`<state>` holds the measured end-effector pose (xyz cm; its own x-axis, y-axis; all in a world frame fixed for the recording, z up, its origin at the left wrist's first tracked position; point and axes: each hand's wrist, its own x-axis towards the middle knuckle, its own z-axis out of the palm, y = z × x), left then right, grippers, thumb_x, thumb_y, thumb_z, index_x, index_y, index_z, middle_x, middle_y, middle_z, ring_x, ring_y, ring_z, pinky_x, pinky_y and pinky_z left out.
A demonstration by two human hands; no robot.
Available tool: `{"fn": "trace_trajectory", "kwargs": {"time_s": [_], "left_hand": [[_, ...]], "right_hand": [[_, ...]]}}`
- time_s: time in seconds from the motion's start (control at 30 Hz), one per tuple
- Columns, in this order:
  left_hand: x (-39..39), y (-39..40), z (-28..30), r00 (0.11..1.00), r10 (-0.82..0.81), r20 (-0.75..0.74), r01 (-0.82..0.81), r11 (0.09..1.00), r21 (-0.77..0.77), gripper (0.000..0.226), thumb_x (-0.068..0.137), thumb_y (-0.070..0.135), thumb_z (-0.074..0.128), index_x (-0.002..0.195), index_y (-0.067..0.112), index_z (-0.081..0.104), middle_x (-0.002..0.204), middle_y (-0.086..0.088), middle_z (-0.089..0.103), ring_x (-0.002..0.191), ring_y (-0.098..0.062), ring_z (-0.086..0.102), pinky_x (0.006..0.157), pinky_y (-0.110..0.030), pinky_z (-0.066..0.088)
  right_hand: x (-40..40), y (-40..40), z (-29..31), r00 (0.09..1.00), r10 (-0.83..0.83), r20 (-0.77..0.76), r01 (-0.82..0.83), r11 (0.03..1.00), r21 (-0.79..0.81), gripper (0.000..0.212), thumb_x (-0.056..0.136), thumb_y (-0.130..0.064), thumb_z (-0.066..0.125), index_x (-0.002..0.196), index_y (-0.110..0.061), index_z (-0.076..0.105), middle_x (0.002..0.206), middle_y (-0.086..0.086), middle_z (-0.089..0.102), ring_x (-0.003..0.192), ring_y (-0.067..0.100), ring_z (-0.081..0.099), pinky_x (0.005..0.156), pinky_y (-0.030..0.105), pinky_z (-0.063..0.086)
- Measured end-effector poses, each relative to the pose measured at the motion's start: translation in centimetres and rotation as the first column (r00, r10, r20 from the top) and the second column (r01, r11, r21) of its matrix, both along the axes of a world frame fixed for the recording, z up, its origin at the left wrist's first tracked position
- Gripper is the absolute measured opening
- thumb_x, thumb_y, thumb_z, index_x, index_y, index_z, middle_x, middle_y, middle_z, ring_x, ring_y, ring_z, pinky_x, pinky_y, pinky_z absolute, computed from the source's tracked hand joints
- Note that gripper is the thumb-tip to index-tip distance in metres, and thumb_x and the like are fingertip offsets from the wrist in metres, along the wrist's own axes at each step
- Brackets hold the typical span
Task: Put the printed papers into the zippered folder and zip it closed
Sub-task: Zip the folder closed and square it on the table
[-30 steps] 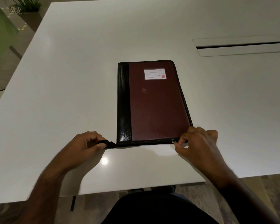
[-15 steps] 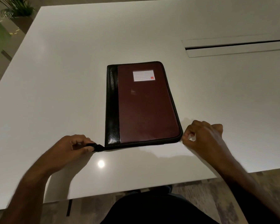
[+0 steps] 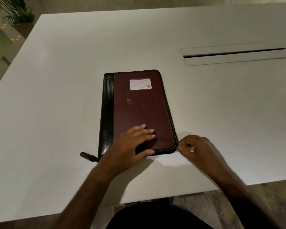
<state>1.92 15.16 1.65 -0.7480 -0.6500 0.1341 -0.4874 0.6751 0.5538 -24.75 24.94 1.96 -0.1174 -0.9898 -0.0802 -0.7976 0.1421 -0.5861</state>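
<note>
The zippered folder (image 3: 139,104), maroon with a black spine and a white label, lies closed and flat on the white table (image 3: 56,96). Its black zipper tail (image 3: 88,157) sticks out loose at the near left corner. My left hand (image 3: 132,146) rests flat on the folder's near end, fingers spread. My right hand (image 3: 195,147) is at the near right corner, fingers pinched at the zipper edge; whether the pull is between them is hidden. No printed papers are visible.
A long cable slot with a lid (image 3: 234,55) is set into the table at the far right. A potted plant (image 3: 15,10) stands off the table's far left corner. The table's near edge runs just below my forearms.
My left hand has let go of the zipper tail and moved right onto the folder's cover. My right hand has travelled from the near edge around to the near right corner.
</note>
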Motion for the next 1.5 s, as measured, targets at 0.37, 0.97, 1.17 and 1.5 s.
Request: {"fn": "trace_trajectory", "kwargs": {"time_s": [0.37, 0.97, 1.17, 1.5], "left_hand": [[-3.9, 0.3, -1.7, 0.973, -0.202, 0.108, 0.227, 0.914, -0.336, 0.034, 0.089, 0.021, 0.081, 0.121, 0.011, 0.077, 0.135, -0.003, 0.069, 0.132, -0.034, 0.06, 0.112, -0.053, 0.045], [-4.0, 0.5, -2.0, 0.975, -0.216, -0.043, 0.174, 0.874, -0.453, 0.022, 0.092, 0.018, 0.074, 0.109, 0.006, 0.081, 0.126, -0.005, 0.074, 0.122, -0.037, 0.067, 0.1, -0.057, 0.054], [-4.1, 0.5, -2.0, 0.973, -0.224, -0.054, 0.174, 0.869, -0.463, 0.022, 0.087, 0.014, 0.081, 0.107, 0.005, 0.081, 0.124, -0.007, 0.075, 0.119, -0.038, 0.068, 0.096, -0.058, 0.056], [-4.0, 0.4, -2.3, 0.973, -0.223, -0.056, 0.177, 0.881, -0.44, 0.026, 0.095, 0.021, 0.065, 0.109, 0.006, 0.081, 0.126, -0.006, 0.074, 0.122, -0.037, 0.066, 0.099, -0.056, 0.055]], "right_hand": [[-0.2, -0.3, 0.8, 0.995, 0.032, -0.096, -0.031, 0.999, 0.007, 0.009, 0.096, -0.017, 0.071, 0.088, -0.013, 0.075, 0.086, 0.0, 0.074, 0.076, 0.023, 0.067, 0.08, 0.036, 0.051], [-2.7, -5.1, 0.5, 0.993, 0.029, -0.116, -0.034, 0.999, -0.041, 0.016, 0.103, -0.029, 0.066, 0.097, -0.016, 0.072, 0.093, -0.001, 0.068, 0.081, 0.021, 0.063, 0.073, 0.033, 0.048], [-3.3, -7.7, 0.0, 0.993, 0.032, -0.117, -0.041, 0.996, -0.078, 0.016, 0.102, -0.032, 0.067, 0.096, -0.017, 0.072, 0.09, -0.003, 0.066, 0.079, 0.019, 0.062, 0.07, 0.032, 0.045], [-4.5, -12.5, -0.6, 0.993, 0.031, -0.111, -0.043, 0.994, -0.103, 0.015, 0.1, -0.032, 0.07, 0.094, -0.019, 0.072, 0.089, -0.004, 0.066, 0.08, 0.02, 0.062, 0.074, 0.037, 0.05]]}}
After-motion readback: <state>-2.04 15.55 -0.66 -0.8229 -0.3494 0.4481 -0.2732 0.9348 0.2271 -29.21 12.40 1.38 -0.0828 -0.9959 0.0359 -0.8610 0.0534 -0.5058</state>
